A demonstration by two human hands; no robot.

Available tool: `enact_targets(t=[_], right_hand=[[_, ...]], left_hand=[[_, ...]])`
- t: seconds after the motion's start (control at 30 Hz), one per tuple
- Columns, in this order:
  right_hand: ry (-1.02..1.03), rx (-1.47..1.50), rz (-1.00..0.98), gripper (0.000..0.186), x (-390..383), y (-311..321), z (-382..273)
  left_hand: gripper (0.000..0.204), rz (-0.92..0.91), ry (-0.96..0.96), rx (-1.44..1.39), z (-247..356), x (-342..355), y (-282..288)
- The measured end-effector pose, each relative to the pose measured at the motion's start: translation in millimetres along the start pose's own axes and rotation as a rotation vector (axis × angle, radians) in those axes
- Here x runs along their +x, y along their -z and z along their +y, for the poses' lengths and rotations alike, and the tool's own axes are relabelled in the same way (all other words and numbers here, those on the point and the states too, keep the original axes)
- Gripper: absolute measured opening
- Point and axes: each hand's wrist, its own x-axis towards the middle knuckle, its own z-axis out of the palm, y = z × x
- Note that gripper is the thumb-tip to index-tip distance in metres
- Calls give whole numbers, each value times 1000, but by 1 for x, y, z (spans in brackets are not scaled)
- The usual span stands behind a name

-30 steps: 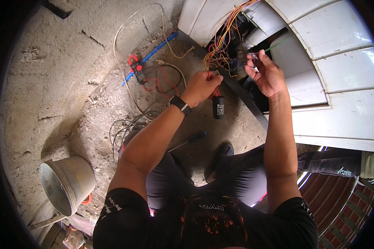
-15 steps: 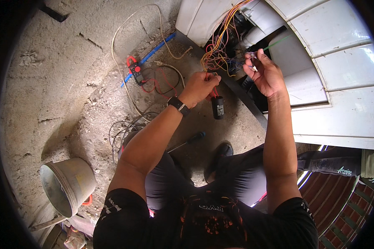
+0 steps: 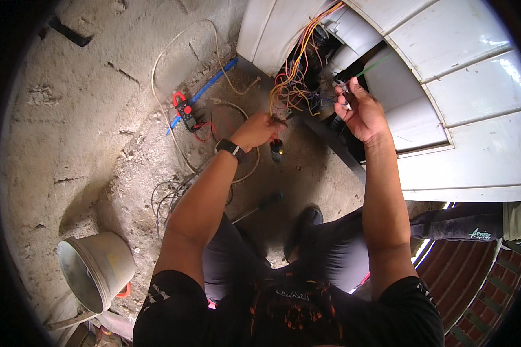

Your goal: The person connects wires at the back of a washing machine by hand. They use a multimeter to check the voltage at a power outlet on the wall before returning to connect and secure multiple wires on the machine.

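Note:
My left hand (image 3: 253, 132), a watch on its wrist, is pinched closed on thin wires, their ends partly hidden by the fingers. Just below the fingers hangs a black cylindrical capacitor (image 3: 277, 152) with red leads, now seen more end-on. My right hand (image 3: 366, 117) is raised at the opening of a white panelled machine (image 3: 474, 92). Its fingers are closed around a small whitish wire connector (image 3: 345, 105) with thin wires running into it. Between both hands spreads a tangle of yellow, orange, red and purple wires (image 3: 295, 87) coming out of the machine.
A red and black clamp meter (image 3: 184, 110) lies on a blue strip (image 3: 214, 80) by the wall. Pale cable (image 3: 154, 81) loops over the rough floor. A screwdriver (image 3: 270, 200) lies near my feet. On the left, a bucket (image 3: 113, 263) rests tipped.
My left hand has moved left and slightly down, drawing the wires along. The capacitor has swung left and turned its end toward view. My right hand keeps its hold, nearly in place.

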Motion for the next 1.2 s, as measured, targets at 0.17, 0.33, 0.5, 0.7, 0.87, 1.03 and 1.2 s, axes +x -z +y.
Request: enact_targets(t=[0.17,0.33,0.5,0.7,0.87,1.03,1.2], right_hand=[[4,99,41,27,4,9,2],[-3,121,58,27,6,9,4],[9,145,54,26,4,15,0],[58,213,89,21,9,15,-3],[64,276,122,18,17,30,-6],[81,290,106,17,20,27,-4],[87,284,138,15,24,34,-3]], left_hand=[[28,181,-18,339,-23,11,6],[28,172,-16,197,-46,26,17],[26,61,-30,81,-31,26,11],[24,-69,-51,87,-28,21,19],[31,-118,-25,-155,-14,14,30],[42,-48,3,-467,-14,10,56],[44,48,-67,-589,-1,4,65]])
